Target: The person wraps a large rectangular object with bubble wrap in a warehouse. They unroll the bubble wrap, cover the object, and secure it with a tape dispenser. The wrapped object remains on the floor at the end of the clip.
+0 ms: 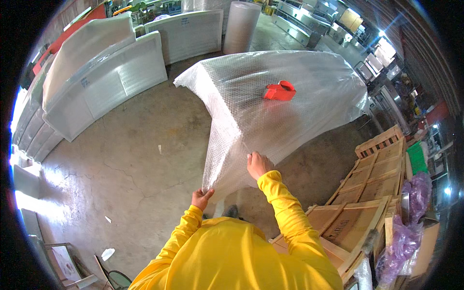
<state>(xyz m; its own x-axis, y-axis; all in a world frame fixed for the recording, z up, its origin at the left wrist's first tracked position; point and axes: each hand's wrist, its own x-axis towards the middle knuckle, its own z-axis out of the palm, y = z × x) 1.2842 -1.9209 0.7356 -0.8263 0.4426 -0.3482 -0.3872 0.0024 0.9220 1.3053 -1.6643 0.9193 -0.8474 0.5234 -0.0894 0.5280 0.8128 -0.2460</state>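
Bubble wrap (pixel 275 123) is in both our grips, loose edge pinched in our left hand (pixel 200 198), near-corner film in our right hand (pixel 260 165), tape gun (pixel 279 92) on top.

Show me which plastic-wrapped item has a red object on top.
The large bubble-wrapped piece directly ahead of the person: only it carries the red object. The wrapped panels to the left stand on edge without one.

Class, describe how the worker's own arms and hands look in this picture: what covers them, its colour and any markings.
Both arms are in bright yellow long sleeves: the left sleeve and right sleeve are plain, creased, with no visible markings. The left hand and right hand are bare, without gloves.
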